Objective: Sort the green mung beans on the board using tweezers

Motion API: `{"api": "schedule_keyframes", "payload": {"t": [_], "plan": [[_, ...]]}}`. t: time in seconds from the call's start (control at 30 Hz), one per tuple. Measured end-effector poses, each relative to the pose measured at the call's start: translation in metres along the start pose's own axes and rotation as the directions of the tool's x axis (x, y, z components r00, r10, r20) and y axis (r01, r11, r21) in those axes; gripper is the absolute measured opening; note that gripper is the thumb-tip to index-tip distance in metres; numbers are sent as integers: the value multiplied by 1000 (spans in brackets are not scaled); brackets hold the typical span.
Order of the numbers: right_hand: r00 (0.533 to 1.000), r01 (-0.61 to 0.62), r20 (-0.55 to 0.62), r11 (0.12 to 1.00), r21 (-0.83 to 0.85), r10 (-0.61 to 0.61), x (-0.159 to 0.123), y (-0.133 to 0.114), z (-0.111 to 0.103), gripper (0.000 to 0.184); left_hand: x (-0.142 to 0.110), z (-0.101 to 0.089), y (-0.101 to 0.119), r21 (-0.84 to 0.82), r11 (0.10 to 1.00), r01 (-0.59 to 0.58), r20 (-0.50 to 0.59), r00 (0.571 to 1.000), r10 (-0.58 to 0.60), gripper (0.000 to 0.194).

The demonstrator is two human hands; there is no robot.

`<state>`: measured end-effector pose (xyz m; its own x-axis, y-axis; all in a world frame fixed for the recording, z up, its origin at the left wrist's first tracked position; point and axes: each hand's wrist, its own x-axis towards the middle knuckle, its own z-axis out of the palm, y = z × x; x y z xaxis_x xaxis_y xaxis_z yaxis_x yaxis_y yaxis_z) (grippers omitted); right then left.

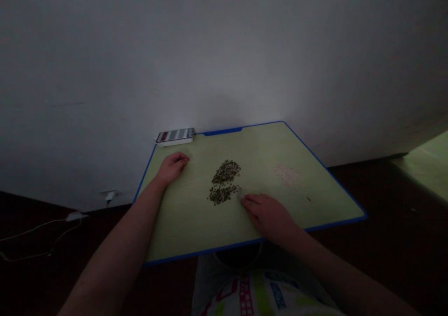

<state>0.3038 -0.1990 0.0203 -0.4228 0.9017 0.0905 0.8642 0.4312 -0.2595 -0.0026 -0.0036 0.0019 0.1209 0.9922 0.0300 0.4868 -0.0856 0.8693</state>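
Two adjoining heaps of small dark and pale seed-like grains [227,172] lie near the middle of a pale yellow-green tabletop [189,227]. Beside the nearer heap, on its right, my right hand [269,214] pinches a small rounded, greyish, spoon-like thing [240,194]. Its exact kind is hard to make out in the dim light. Left of the heaps, my left hand [173,167] rests on the tabletop with its fingers curled in. What those fingers hold, if anything, is hidden. A flat spread of pale bits [286,174] lies to the right.
A white box with a dark, printed top [175,135] stands at the back left corner. The table has a blue rim [308,145] and stands against a grey wall [224,50]. One thin dark sliver [308,199] lies at the right. White cables [75,216] run along the floor.
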Motion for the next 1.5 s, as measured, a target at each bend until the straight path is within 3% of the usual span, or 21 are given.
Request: {"api": "schedule_keyframes", "payload": {"t": [0.13,0.53,0.77,0.93,1.33,1.5], "plan": [[997,-77,-1,996,-34,78,2,3,-2,37,-1,0,3,-2,1000,17,-10,1000,-17,22],[997,-76,4,996,-47,76,1,8,-2,39,-4,1,8,16,999,36,5,999,-36,22],[994,-51,98,998,-35,54,17,-11,-5,32,-3,0,7,4,1000,23,1,1000,-23,22],[989,-103,105,993,-58,109,26,-17,-1,29,-4,0,7,8,1000,28,0,1000,-28,23],[936,-347,-13,918,-193,351,23,36,-18,25,-5,0,10,-1,1000,15,10,1000,-15,23],[922,-388,-93,898,-206,377,16,60,-24,26,-6,1,12,4,1000,23,11,1000,-23,23]]}}
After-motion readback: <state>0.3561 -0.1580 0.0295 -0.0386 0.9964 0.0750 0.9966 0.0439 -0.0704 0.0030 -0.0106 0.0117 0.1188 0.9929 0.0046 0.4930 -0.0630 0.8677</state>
